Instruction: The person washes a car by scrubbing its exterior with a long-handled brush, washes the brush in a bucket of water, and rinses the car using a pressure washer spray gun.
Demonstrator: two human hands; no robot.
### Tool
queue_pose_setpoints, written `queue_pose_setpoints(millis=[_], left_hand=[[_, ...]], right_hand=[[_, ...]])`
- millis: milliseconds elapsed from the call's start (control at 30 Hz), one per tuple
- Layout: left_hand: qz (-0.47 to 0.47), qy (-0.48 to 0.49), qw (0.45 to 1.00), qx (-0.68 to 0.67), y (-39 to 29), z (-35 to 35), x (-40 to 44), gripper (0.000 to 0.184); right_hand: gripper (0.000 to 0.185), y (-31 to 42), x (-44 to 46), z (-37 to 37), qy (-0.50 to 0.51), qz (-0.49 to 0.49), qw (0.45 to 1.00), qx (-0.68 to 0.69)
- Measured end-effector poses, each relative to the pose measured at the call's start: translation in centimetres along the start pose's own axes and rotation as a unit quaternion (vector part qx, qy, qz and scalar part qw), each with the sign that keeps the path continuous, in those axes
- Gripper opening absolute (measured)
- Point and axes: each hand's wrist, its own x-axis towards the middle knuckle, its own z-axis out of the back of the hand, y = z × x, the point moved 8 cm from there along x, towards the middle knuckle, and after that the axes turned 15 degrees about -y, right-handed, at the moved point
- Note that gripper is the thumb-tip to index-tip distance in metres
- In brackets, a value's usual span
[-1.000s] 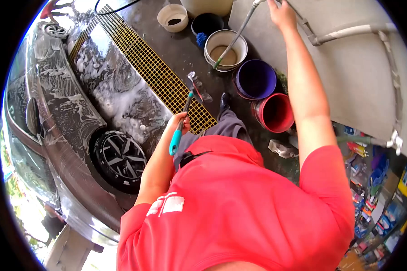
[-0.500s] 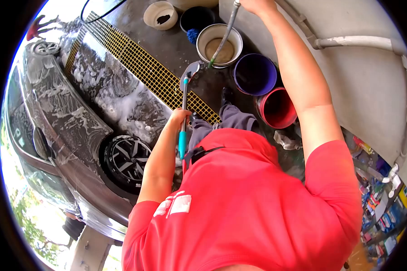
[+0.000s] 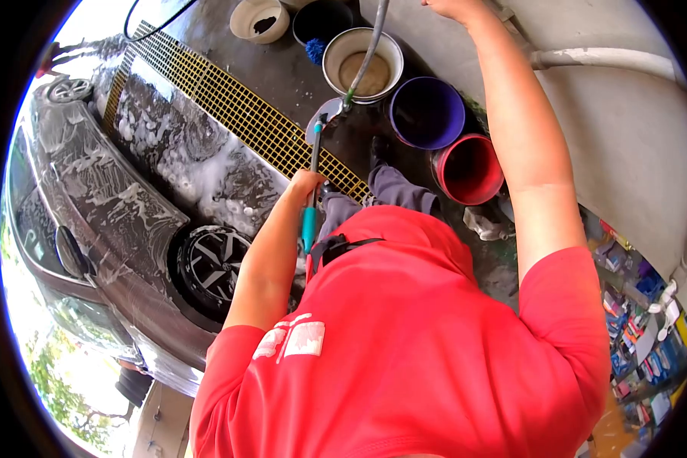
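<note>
My left hand [image 3: 307, 183] is wrapped round a grey pole [image 3: 314, 156] with a teal grip [image 3: 308, 227] below the hand. At the pole's far end is a flat, roundish grey head [image 3: 320, 120], held low above the wet floor. A grey hose [image 3: 374, 42] with a green end hangs down past a cream bucket [image 3: 330, 67], its tip close to that head. My right arm reaches up along the wall, and my right hand [image 3: 452, 8] is cut by the top edge. Its fingers are mostly out of view.
A purple bucket [image 3: 427, 113], a red bucket [image 3: 472, 169], a black bucket [image 3: 324, 21] and a white tub [image 3: 258, 20] line the wall. A soapy dark car [image 3: 114, 206] stands left, beyond a yellow floor grate [image 3: 229, 95]. Bottles and packets [image 3: 649, 359] lie at right.
The view has shifted slightly, so the buckets sit higher and further left. The pole's head is now nearer the hose tip. My right hand appears farther right of the hose.
</note>
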Motion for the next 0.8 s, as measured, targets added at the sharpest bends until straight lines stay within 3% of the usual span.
queue_pose_setpoints(millis=[67, 100, 133, 200, 333, 367, 467, 500, 533, 600, 800], left_hand=[[-0.02, -0.006, 1.0, 0.022, 0.8, -0.2, 1.2, 0.023], [-0.043, -0.011, 0.998, 0.048, 1.0, -0.2, 1.7, 0.023], [-0.043, -0.011, 0.998, 0.046, 1.1, -0.2, 1.5, 0.023], [-0.054, -0.039, 0.995, 0.071, 1.4, 0.4, 0.5, 0.021], [-0.049, -0.014, 0.998, 0.029, 3.0, 0.9, 0.0, 0.021], [-0.025, 0.005, 1.0, 0.008, 3.6, 0.9, -0.1, 0.019], [0.005, 0.034, 0.995, -0.091, 3.3, 0.9, -2.5, 0.015], [0.017, 0.038, 0.993, -0.107, 3.4, 1.0, -3.0, 0.015], [0.028, 0.042, 0.991, -0.123, 3.5, 1.0, -3.5, 0.015], [0.041, 0.047, 0.986, -0.153, 4.0, 1.2, -3.6, 0.014], [0.069, 0.084, 0.968, -0.224, 4.7, 1.3, -3.7, 0.014]], right_hand=[[0.035, 0.3, -0.5, 0.7, -0.082, 0.01, 0.994, 0.076], [0.047, 0.3, -1.4, 1.1, -0.133, 0.024, 0.984, 0.116], [0.047, 0.0, -2.2, 0.4, -0.131, 0.025, 0.984, 0.116], [0.06, -4.7, -4.5, -1.4, -0.198, -0.177, 0.945, 0.194], [0.055, -9.5, -6.2, -9.9, -0.069, -0.257, 0.904, 0.336], [0.043, -9.4, -6.2, -10.9, 0.003, -0.269, 0.904, 0.331], [0.037, -14.8, -5.5, -18.1, 0.029, -0.317, 0.852, 0.415], [0.031, -14.3, -5.4, -16.7, -0.028, -0.307, 0.888, 0.343], [0.031, -13.0, -5.3, -16.7, -0.031, -0.306, 0.887, 0.345], [0.023, -12.8, -5.3, -15.7, -0.116, -0.252, 0.952, 0.132], [0.023, -12.0, -5.7, -15.5, -0.117, -0.293, 0.946, 0.072]])
